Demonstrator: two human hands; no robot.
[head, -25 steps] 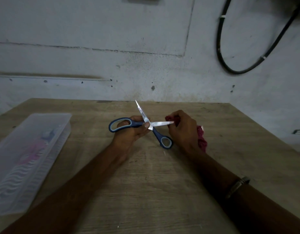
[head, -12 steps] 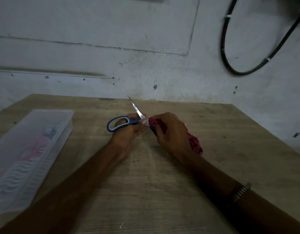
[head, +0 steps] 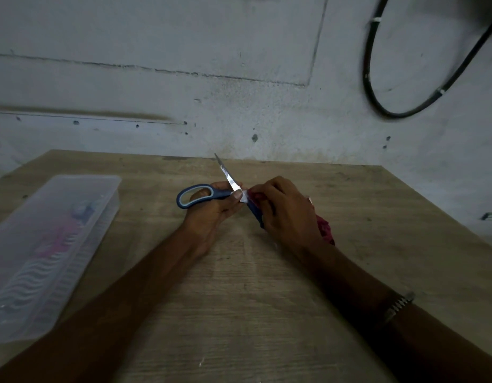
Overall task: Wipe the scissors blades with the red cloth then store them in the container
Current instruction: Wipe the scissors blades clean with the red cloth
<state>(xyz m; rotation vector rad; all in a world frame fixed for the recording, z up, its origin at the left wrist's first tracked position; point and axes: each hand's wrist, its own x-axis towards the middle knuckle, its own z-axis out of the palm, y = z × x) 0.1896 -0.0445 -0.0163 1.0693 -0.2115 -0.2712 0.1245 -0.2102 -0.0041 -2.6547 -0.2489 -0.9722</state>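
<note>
Two scissors (head: 227, 189) blades splayed open.

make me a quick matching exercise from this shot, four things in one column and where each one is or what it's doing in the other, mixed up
Things:
1. scissors
2. red cloth
3. container
4. cable

Places or states:
A. hanging in a loop on the wall
B. bunched in the right hand, pressed to one blade
C. lying on the table at the far left
D. blades spread open, one handle gripped by the left hand

Pairs: 1-D, 2-B, 3-C, 4-A
</note>
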